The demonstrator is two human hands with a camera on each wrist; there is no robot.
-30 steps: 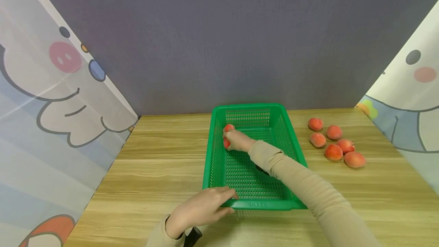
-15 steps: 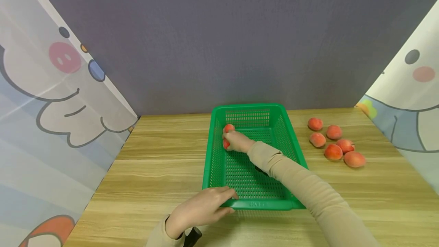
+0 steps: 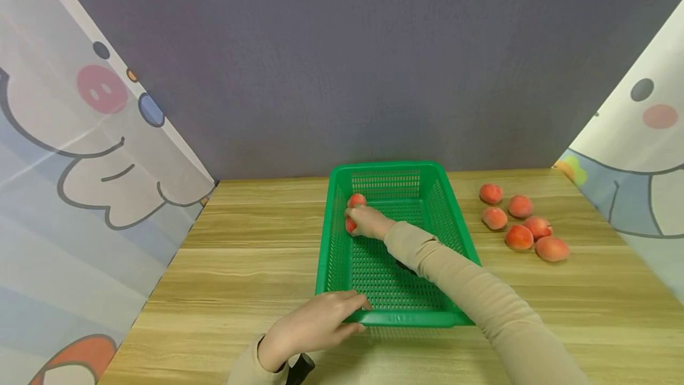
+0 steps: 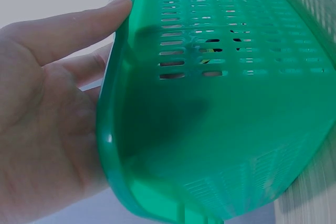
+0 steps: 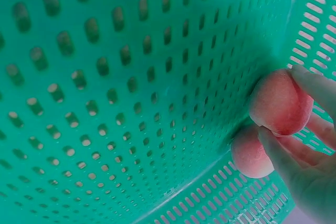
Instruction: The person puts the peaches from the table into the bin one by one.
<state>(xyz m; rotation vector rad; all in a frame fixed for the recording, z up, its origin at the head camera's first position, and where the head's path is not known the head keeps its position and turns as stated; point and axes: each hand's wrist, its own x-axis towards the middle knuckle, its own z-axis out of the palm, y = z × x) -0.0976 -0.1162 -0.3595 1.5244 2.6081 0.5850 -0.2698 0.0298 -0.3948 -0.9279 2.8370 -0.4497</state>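
In the head view a green plastic basket (image 3: 403,317) with slotted walls stands mid-table. My right hand (image 3: 369,222) reaches into it and grips a peach (image 3: 350,226) beside the left wall. Just beyond, a second peach (image 3: 357,199) lies in the far left part. In the right wrist view, thumb and fingers surround the gripped peach (image 5: 281,102), and the other peach (image 5: 248,153) shows right against it. My left hand (image 3: 320,318) holds the basket's near rim toward its left corner. The left wrist view shows that hand (image 4: 47,93) around the rim (image 4: 106,135).
Several loose peaches (image 3: 519,236) lie in a group on the wooden table (image 3: 256,242), right of the basket. A dark grey panel (image 3: 363,64) rises behind the table. Cartoon-printed cloths (image 3: 123,171) flank it on both sides.
My right hand has shifted very slightly to the left with the peach. The left hand stays on the rim, and the basket has not moved.
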